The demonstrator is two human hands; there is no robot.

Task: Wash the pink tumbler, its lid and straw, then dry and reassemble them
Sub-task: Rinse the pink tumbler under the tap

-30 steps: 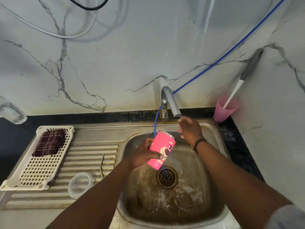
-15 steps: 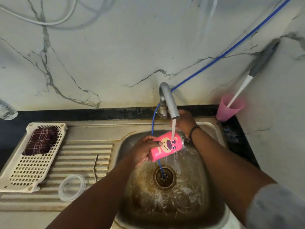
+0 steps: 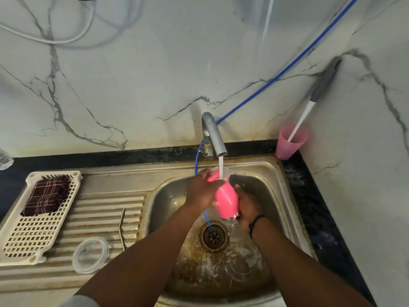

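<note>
I am seeing both forearms reaching up from the bottom edge of the frame into the sink (image 3: 274, 171), which fills the lower middle. In the basin floor the drain (image 3: 214, 236) is sitting with a thin blue tube (image 3: 197, 158) running down into it. Left of the basin, on the ribbed drainboard in the lower left, the clear lid (image 3: 90, 254) is lying flat, with the metal straw (image 3: 122, 228) just beside it to the right. Further left a cream basket (image 3: 28, 240) is holding a folded dark checked cloth (image 3: 45, 196).

Above the drain, at the centre of the frame, the pink tumbler (image 3: 226, 201) is being held tilted between both hands. My left hand (image 3: 202, 191) is wrapping its grip around the upper part near the rim, fingers curled over it. My right hand (image 3: 249, 206) is cupping the lower part from the right, fingers curled against its side. Water is falling from the tap (image 3: 213, 135) onto the tumbler's upper end.

Behind the sink, at the right, a pink cup (image 3: 290, 142) is standing on the dark desk (image 3: 309, 196), with a white-and-grey brush handle (image 3: 314, 96) leaning out of it against the marble wall (image 3: 155, 74).
</note>
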